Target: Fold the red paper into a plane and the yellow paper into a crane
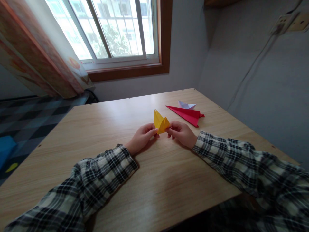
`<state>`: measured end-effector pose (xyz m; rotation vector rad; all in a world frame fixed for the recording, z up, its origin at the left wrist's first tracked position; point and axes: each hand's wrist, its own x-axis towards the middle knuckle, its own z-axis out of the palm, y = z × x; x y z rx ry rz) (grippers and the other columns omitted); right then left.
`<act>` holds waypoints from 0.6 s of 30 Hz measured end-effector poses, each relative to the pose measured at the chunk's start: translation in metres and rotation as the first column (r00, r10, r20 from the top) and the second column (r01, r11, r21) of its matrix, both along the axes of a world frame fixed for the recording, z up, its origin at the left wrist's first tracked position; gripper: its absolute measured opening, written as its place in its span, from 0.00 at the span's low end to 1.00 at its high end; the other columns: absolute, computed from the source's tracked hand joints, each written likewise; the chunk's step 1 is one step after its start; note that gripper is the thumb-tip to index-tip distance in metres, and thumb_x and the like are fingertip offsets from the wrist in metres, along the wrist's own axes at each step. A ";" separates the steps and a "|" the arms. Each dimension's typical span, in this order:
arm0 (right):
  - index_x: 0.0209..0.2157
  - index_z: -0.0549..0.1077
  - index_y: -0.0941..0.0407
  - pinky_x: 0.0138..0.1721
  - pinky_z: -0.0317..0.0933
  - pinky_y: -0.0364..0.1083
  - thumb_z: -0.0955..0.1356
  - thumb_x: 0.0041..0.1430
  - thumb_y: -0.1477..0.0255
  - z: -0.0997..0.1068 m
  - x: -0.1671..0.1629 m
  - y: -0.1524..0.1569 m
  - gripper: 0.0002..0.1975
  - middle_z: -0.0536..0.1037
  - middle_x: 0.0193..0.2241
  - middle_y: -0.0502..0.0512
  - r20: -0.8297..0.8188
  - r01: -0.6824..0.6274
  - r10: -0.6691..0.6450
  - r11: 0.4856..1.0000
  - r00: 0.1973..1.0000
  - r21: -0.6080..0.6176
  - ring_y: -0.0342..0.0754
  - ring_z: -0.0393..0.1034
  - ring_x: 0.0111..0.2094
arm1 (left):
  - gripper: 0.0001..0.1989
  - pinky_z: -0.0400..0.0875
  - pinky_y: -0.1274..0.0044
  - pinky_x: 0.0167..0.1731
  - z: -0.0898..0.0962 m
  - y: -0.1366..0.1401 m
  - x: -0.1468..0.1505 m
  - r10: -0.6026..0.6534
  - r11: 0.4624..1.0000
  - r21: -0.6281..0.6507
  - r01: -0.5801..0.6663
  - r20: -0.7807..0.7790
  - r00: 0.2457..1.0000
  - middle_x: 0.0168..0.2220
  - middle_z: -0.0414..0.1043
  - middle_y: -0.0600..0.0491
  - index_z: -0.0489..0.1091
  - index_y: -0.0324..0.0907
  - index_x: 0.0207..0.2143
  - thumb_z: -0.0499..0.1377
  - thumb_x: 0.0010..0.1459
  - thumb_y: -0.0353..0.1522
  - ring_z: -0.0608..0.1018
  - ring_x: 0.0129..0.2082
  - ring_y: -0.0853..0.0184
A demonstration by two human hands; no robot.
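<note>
A small piece of folded yellow paper [158, 120] with pointed tips is held between my two hands, just above the table. My left hand [143, 135] pinches its lower left side between thumb and fingers. On the opposite side, my right hand [181, 131] grips the lower right edge. Parts of the paper's lower edge are hidden behind my fingertips. Beyond my right hand lies a red paper plane [186, 114], its nose toward the left. A white paper boat [186, 105] sits right behind the plane.
The light wooden table [116, 116] reaches toward a window [120, 32] in the far wall. A patterned curtain [41, 45] hangs at the left, above a checked cloth [43, 119] with a blue object [6, 149] on it. A cable [251, 67] runs down the right wall from a socket [282, 24].
</note>
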<state>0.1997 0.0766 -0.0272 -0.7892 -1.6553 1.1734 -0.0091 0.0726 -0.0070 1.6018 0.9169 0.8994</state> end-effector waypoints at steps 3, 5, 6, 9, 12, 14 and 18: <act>0.33 0.72 0.57 0.22 0.64 0.40 0.73 0.56 0.57 0.002 0.000 0.000 0.17 0.73 0.24 0.47 -0.034 -0.012 0.011 1.000 0.999 -0.028 0.40 0.68 0.22 | 0.10 0.65 0.75 0.34 0.001 0.000 -0.001 -0.019 0.999 0.040 0.021 -0.037 0.999 0.30 0.71 0.52 0.71 0.38 0.33 0.59 0.59 0.37 0.71 0.31 0.69; 0.34 0.71 0.56 0.22 0.64 0.40 0.73 0.56 0.57 0.002 -0.001 0.000 0.17 0.73 0.25 0.47 -0.049 -0.024 0.021 0.999 0.999 -0.043 0.40 0.68 0.22 | 0.10 0.65 0.75 0.33 0.002 -0.001 -0.001 -0.022 0.998 0.063 0.025 -0.054 0.998 0.29 0.71 0.53 0.70 0.38 0.31 0.59 0.59 0.37 0.71 0.30 0.69; 0.34 0.70 0.56 0.22 0.64 0.40 0.73 0.56 0.57 0.002 -0.001 0.001 0.17 0.73 0.25 0.47 -0.053 -0.032 0.029 0.998 0.998 -0.049 0.40 0.68 0.22 | 0.10 0.65 0.75 0.33 0.002 -0.001 -0.001 -0.022 0.997 0.070 0.027 -0.059 0.998 0.29 0.71 0.53 0.70 0.38 0.31 0.58 0.59 0.37 0.71 0.30 0.69; 0.34 0.68 0.55 0.22 0.63 0.40 0.73 0.55 0.57 -0.001 -0.002 0.002 0.18 0.73 0.26 0.46 -0.078 -0.051 0.046 0.996 0.996 -0.071 0.39 0.68 0.22 | 0.10 0.64 0.75 0.33 0.003 -0.001 0.000 -0.025 0.997 0.077 0.031 -0.071 0.997 0.29 0.70 0.54 0.69 0.39 0.30 0.58 0.60 0.37 0.70 0.30 0.69; 0.34 0.66 0.55 0.22 0.62 0.39 0.74 0.54 0.58 -0.005 -0.002 0.004 0.18 0.73 0.27 0.46 -0.113 -0.053 0.042 0.993 0.993 -0.102 0.39 0.69 0.22 | 0.11 0.64 0.75 0.33 0.003 -0.001 0.000 -0.026 0.997 0.071 0.032 -0.075 0.997 0.29 0.70 0.54 0.70 0.38 0.31 0.58 0.59 0.38 0.70 0.30 0.69; 0.34 0.65 0.55 0.22 0.62 0.39 0.75 0.53 0.58 -0.007 -0.002 0.005 0.19 0.73 0.27 0.45 -0.126 -0.050 0.036 0.992 0.991 -0.113 0.39 0.69 0.22 | 0.11 0.65 0.75 0.34 0.003 -0.001 0.001 -0.026 0.997 0.065 0.031 -0.076 0.997 0.30 0.70 0.53 0.70 0.38 0.32 0.58 0.59 0.38 0.70 0.31 0.69; 0.34 0.64 0.55 0.22 0.63 0.39 0.75 0.52 0.58 -0.008 -0.002 0.007 0.21 0.73 0.26 0.44 -0.137 -0.054 0.037 0.991 0.990 -0.123 0.39 0.70 0.22 | 0.12 0.66 0.74 0.37 0.002 -0.001 0.001 -0.061 0.996 0.055 0.065 -0.067 0.996 0.33 0.72 0.51 0.72 0.38 0.36 0.58 0.60 0.39 0.72 0.33 0.67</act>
